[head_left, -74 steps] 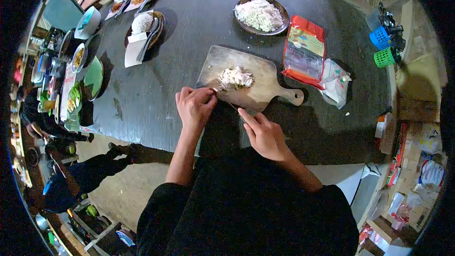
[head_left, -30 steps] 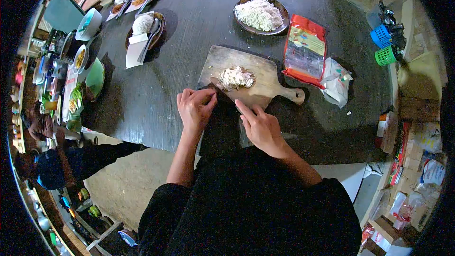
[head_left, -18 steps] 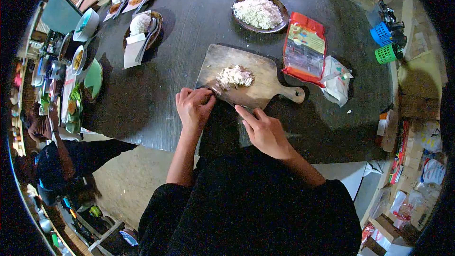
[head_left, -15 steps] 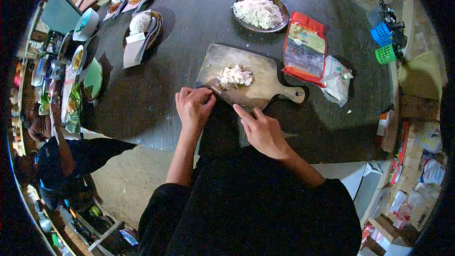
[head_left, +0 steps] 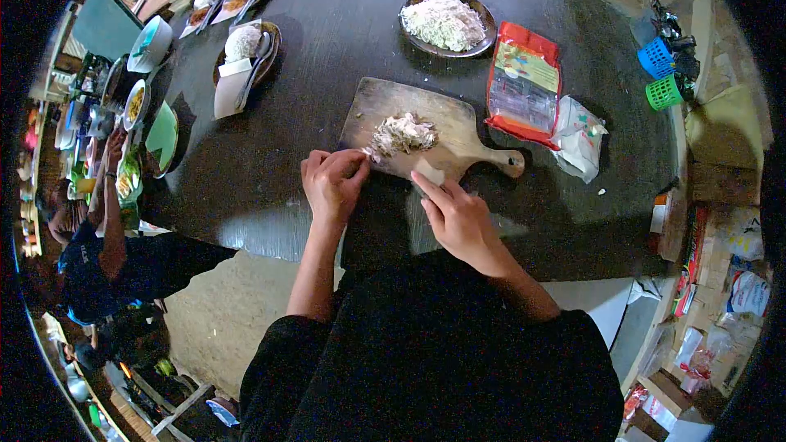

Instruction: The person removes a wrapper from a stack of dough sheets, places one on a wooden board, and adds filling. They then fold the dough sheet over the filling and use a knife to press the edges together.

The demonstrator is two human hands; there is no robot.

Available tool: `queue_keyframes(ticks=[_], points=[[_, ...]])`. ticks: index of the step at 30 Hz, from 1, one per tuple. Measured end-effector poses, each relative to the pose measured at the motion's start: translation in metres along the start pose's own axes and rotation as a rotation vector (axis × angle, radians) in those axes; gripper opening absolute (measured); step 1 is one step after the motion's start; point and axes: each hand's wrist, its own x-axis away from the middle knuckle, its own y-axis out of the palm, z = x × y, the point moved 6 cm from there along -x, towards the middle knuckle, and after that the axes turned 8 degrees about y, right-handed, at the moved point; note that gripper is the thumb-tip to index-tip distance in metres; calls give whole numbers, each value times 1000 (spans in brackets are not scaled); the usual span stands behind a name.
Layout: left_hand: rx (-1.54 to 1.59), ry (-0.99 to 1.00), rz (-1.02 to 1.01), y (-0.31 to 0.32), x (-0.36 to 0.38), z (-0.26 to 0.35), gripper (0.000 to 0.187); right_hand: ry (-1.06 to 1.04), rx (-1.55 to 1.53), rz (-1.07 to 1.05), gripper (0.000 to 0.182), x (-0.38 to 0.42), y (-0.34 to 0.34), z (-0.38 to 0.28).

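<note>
Your left hand [head_left: 332, 184] pinches a pale scrap [head_left: 366, 152] at the cutting board's [head_left: 453, 119] near-left edge, seemingly to steady it; your right hand [head_left: 463, 217] grips a knife [head_left: 431, 169], forefinger forward, likely for control. Shredded food [head_left: 407, 133] lies mid-board, just beyond.

"What stands at the far left?"

"Three servings of white rice [head_left: 242, 42]. Left of these is a white bowl [head_left: 151, 44], with a green plate [head_left: 164, 137] nearer."

"And toward the right?"

"A blue basket [head_left: 655, 60] stands at the far right, a green basket [head_left: 664, 93] just nearer. Left of both, a red-edged packet [head_left: 525, 80] lies beside a crumpled white bag [head_left: 580, 141]."
</note>
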Motion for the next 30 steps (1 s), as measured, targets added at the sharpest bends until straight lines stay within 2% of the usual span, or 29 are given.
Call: queue_keyframes(ticks=[6,12,16,19,25,30], points=[[-24,-28,-5,-1,1,-3,11,51,-12,-128,48,21,-3,9],[4,-16,1,-1,1,-1,12,110,68,-74,47,14,-2,8],[33,-15,-21,4,6,-2,13,46,73,-46,48,14,0,6],[41,5,-23,6,7,-4,13,12,12,-79,50,15,6,1],[54,-32,-32,4,5,-4,12,49,90,-151,50,13,22,2],[24,12,-6,1,3,0,11,61,102,-75,50,8,21,3]])
